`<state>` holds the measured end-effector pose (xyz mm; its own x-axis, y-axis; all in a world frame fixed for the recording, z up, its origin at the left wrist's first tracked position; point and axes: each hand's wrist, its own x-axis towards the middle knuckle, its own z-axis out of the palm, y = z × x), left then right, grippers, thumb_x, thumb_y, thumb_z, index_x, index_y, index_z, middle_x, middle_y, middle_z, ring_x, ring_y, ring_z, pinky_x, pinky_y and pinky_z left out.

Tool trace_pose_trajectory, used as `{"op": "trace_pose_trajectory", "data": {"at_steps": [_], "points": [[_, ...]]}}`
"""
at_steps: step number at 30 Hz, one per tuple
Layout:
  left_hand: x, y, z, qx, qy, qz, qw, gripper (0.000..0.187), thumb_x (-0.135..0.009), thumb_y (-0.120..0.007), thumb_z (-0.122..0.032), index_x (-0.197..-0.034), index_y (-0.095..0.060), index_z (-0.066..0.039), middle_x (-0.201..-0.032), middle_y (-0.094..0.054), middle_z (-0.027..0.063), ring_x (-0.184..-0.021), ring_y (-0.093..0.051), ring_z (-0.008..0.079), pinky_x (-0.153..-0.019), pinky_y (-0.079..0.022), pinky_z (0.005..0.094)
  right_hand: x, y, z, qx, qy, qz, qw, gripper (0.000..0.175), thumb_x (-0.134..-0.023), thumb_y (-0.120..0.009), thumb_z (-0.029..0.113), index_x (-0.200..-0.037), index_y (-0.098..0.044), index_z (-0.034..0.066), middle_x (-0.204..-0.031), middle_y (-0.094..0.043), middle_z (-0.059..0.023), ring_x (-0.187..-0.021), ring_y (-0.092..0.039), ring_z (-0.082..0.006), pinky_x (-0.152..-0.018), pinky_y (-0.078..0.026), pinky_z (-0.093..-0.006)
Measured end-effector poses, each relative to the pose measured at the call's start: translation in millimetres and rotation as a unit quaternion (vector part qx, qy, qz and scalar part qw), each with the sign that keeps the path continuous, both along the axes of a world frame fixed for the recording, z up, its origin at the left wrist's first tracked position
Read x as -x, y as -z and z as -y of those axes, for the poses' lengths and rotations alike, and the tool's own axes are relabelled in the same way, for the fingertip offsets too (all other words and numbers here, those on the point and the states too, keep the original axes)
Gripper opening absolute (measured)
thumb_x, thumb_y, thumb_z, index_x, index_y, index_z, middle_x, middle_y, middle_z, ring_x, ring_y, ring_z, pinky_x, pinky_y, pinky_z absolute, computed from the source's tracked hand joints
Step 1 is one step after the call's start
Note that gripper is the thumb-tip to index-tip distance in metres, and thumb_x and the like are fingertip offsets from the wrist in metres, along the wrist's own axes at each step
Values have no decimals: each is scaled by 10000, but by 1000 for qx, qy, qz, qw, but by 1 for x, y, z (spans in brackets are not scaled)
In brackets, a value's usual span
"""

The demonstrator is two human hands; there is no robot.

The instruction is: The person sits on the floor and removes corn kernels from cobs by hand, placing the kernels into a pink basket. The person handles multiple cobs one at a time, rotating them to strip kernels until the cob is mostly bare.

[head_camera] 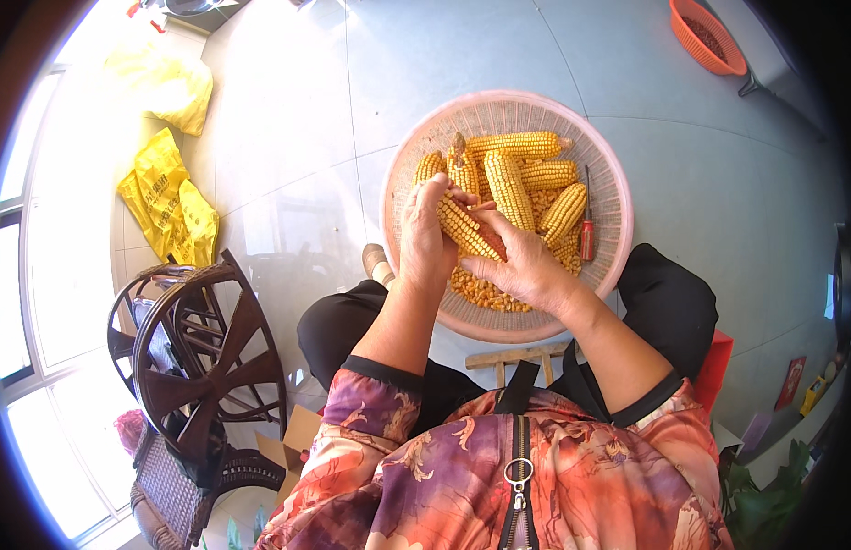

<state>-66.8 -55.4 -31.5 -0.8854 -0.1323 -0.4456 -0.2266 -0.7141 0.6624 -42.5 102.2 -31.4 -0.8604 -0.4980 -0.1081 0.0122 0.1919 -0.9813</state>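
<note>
Both hands grip one ear of dried corn [465,225] above a round pink plastic basket [608,172]. My left hand [425,230] wraps its upper left side. Toward its lower right end, my right hand [525,258] holds it with the thumb against the side. A strip of reddish cob shows bare where kernels are gone. Several whole yellow ears [508,189] lie in the basket beyond my hands. Loose kernels [487,290] cover part of its bottom. A screwdriver with a red handle [588,239] lies along the basket's right inner side.
Under the basket's near edge is a wooden stool or stand [515,357]. Left are a dark rattan chair [209,378] and yellow plastic bags [167,199]. An orange basket [707,38] with small dark red items stands at the upper right. Green leaves [762,502] show lower right.
</note>
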Motion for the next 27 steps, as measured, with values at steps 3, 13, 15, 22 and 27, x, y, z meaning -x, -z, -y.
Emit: {"op": "trace_pose_trajectory", "data": {"at_steps": [3, 13, 15, 22, 27], "points": [[-3, -4, 0, -9, 26, -5, 1000, 126, -940, -585, -146, -950, -549, -25, -806, -572, 87, -796, -609, 222, -827, -573, 466, 0, -1, 0, 19, 15, 4, 1000, 559, -901, -707, 274, -1322, -482, -17, -1211, -654, -216, -1154, -633, -336, -963, -498, -394], [-8, 2, -8, 87, 72, 20, 993, 131, -887, -655, -19, -884, -531, -64, -723, -614, 92, -583, -638, 221, -558, -578, 359, -26, 2, 12, -195, 55, -23, 979, 516, -862, -718, 249, -1230, -498, -38, -1038, -690, -236, -932, -679, -403, -797, -549, -456], [-9, 0, -9, 83, 60, 14, 995, 173, -867, -677, 9, -892, -522, -64, -727, -621, 90, -579, -639, 208, -558, -577, 341, -26, 0, 11, -220, 47, -1, 974, 554, -864, -722, 234, -1284, -485, -40, -1091, -681, -244, -995, -675, -389, -832, -544, -442], [-4, -17, 1, -79, 58, -2, 995, 162, -913, -577, -131, -987, -568, 12, -811, -581, 111, -697, -617, 226, -689, -593, 413, -19, 5, 11, -26, 82, -63, 994, 430, -847, -735, 190, -1149, -533, -41, -1003, -691, -237, -928, -686, -402, -799, -547, -425], [-4, -12, 1, 33, 93, 25, 995, 100, -902, -607, -95, -921, -591, 2, -743, -586, 83, -618, -611, 200, -587, -571, 352, -29, 5, 13, -106, 80, -64, 989, 410, -849, -732, 189, -1122, -529, -40, -940, -684, -250, -884, -684, -414, -771, -551, -429]]}}
